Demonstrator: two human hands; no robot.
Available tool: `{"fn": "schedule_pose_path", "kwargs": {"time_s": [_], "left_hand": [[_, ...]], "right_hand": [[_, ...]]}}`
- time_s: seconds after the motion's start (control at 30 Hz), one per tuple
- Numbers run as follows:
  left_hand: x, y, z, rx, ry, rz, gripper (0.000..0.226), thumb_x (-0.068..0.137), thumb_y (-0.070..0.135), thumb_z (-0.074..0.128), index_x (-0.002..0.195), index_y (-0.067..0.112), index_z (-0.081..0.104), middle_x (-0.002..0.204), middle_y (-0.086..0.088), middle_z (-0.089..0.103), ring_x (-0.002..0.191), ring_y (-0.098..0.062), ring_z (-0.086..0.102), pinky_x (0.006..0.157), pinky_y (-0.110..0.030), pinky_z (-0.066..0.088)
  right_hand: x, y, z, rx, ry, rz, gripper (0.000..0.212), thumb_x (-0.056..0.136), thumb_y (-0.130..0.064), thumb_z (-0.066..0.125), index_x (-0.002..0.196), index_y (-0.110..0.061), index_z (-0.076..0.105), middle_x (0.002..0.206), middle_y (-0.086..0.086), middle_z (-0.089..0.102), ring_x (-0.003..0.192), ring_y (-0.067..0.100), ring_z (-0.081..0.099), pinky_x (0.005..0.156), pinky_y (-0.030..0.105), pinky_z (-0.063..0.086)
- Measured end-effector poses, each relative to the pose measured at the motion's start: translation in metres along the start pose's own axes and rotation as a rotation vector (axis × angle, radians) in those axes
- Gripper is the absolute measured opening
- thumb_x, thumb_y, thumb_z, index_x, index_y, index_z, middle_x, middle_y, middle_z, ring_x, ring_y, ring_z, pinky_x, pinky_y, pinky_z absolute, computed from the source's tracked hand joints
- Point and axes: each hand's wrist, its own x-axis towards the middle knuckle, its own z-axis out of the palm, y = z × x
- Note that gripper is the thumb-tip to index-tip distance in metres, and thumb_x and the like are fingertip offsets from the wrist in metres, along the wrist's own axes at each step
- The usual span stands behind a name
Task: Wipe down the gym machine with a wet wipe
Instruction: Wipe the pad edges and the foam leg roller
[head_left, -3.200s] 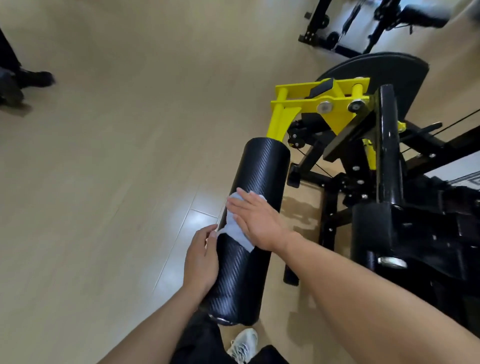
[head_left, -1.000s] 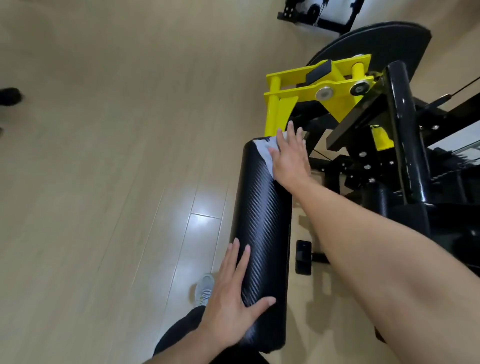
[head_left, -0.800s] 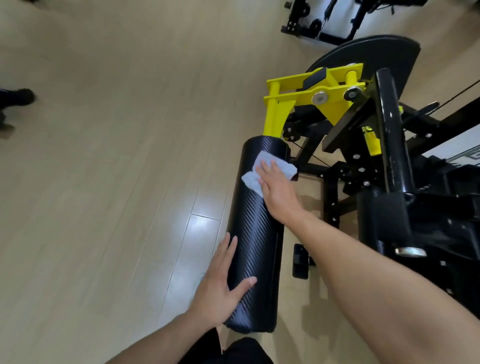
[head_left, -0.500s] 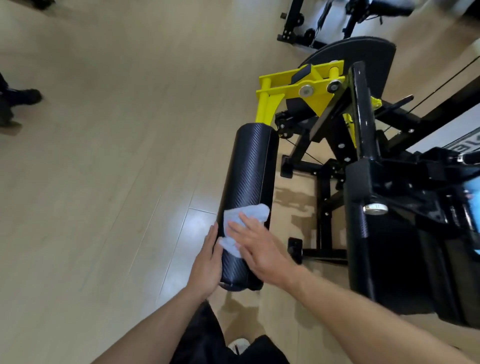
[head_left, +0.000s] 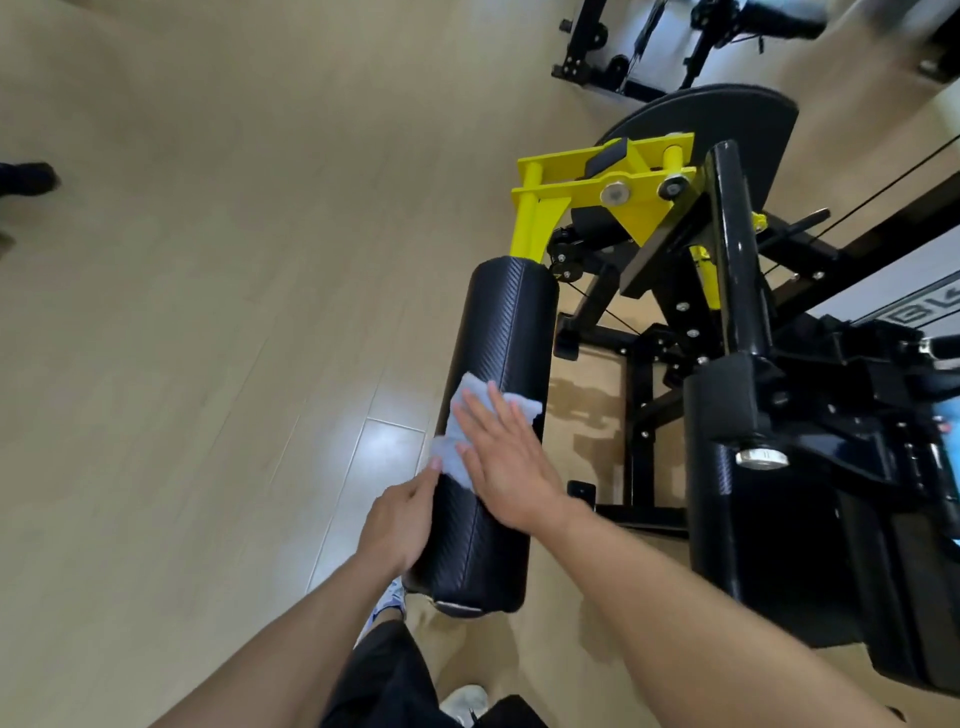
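Note:
The gym machine's long black roller pad (head_left: 506, 332) runs up the middle of the view, fixed to a yellow arm (head_left: 597, 192) and a black frame (head_left: 737, 291). A pale blue wet wipe (head_left: 465, 410) lies on the lower half of the pad. My right hand (head_left: 506, 462) presses the wipe flat with straight fingers. My left hand (head_left: 402, 519) rests against the pad's left side near its lower end, fingers wrapped along the pad, a fingertip touching the wipe's edge.
Light wooden floor (head_left: 208, 312) spreads to the left. Another person's dark shoe (head_left: 26, 176) shows at the left edge. More black equipment (head_left: 649, 47) stands at the top right. My own shoes (head_left: 467, 701) and dark shorts are below the pad.
My right hand swept the wipe from the pad's top end down to its lower half, then slightly back up. My left hand slid up the pad's left side.

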Motion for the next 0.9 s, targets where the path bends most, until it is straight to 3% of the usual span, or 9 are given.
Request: {"fn": "schedule_pose_path", "kwargs": {"time_s": [0.1,0.17,0.3,0.4,0.47,0.5,0.57,0.6,0.9], "left_hand": [[0.014,0.008,-0.005,0.068,-0.027,-0.010,0.071,0.094,0.076,0.027,0.089,0.024,0.075,0.093,-0.001,0.072,0.088,-0.023,0.065,0.077,-0.034,0.048],[0.024,0.007,-0.009,0.116,-0.040,-0.017,0.079,0.091,0.080,0.026,0.070,0.014,0.064,0.076,0.000,0.068,0.073,-0.019,0.063,0.066,-0.031,0.045],[0.039,0.000,-0.018,0.178,-0.100,0.015,0.082,0.077,0.092,0.020,0.067,0.014,0.044,0.064,-0.003,0.052,0.063,-0.018,0.052,0.062,-0.030,0.039],[0.040,0.000,-0.019,0.186,-0.137,0.025,0.074,0.085,0.085,0.023,0.065,0.020,0.052,0.070,0.003,0.062,0.067,-0.015,0.057,0.065,-0.028,0.043],[0.039,-0.001,-0.018,0.176,-0.154,0.046,0.067,0.087,0.082,0.024,0.077,0.031,0.065,0.087,0.007,0.071,0.081,-0.012,0.063,0.075,-0.028,0.048],[0.039,-0.003,-0.016,0.155,-0.129,0.063,0.066,0.088,0.081,0.026,0.097,0.033,0.070,0.105,0.009,0.072,0.097,-0.011,0.065,0.086,-0.028,0.049],[0.036,-0.012,-0.013,0.124,-0.022,0.112,0.068,0.091,0.077,0.034,0.131,0.030,0.062,0.135,0.012,0.062,0.125,-0.011,0.057,0.102,-0.027,0.042],[0.031,-0.015,-0.012,0.117,0.021,0.140,0.068,0.092,0.074,0.035,0.138,0.029,0.057,0.141,0.013,0.057,0.129,-0.010,0.053,0.104,-0.026,0.040],[-0.030,-0.046,0.014,-0.021,0.174,0.230,0.052,0.098,0.061,0.031,0.137,0.034,0.052,0.134,0.019,0.057,0.121,-0.003,0.055,0.101,-0.031,0.048]], "right_hand": [[0.049,0.034,-0.025,0.010,-0.025,0.051,0.056,0.111,-0.038,0.017,0.163,-0.018,0.010,0.170,-0.006,0.000,0.155,0.015,-0.018,0.127,0.041,-0.008],[0.077,0.052,-0.038,-0.009,-0.032,0.043,0.055,0.111,-0.037,0.018,0.163,-0.017,0.010,0.170,-0.005,0.000,0.155,0.017,-0.015,0.125,0.036,-0.012],[0.133,0.082,-0.053,-0.063,0.044,0.097,0.054,0.112,-0.032,0.021,0.162,-0.012,0.013,0.170,0.002,0.006,0.156,0.027,-0.013,0.121,0.033,-0.015],[0.179,0.097,-0.069,-0.142,0.035,0.279,0.056,0.112,-0.032,0.017,0.162,-0.010,0.007,0.171,0.005,0.000,0.155,0.033,-0.015,0.125,0.040,-0.007],[0.191,0.098,-0.075,-0.126,0.009,0.329,0.058,0.111,-0.033,0.017,0.162,-0.009,0.004,0.171,0.005,-0.004,0.154,0.033,-0.017,0.126,0.042,-0.005],[0.187,0.097,-0.073,-0.094,0.003,0.304,0.059,0.111,-0.034,0.019,0.162,-0.009,0.004,0.171,0.004,-0.005,0.155,0.031,-0.018,0.126,0.041,-0.006],[0.161,0.090,-0.064,-0.042,-0.002,0.187,0.060,0.110,-0.037,0.025,0.162,-0.012,0.009,0.171,0.001,0.000,0.155,0.027,-0.018,0.125,0.039,-0.008],[0.141,0.084,-0.059,-0.019,-0.006,0.121,0.059,0.110,-0.037,0.026,0.162,-0.015,0.013,0.171,0.000,0.003,0.155,0.024,-0.018,0.125,0.038,-0.009],[-0.049,-0.005,-0.001,0.114,-0.038,-0.129,0.052,0.111,-0.035,0.029,0.161,-0.019,0.024,0.170,-0.010,0.010,0.155,0.014,-0.017,0.126,0.036,-0.008]]}}
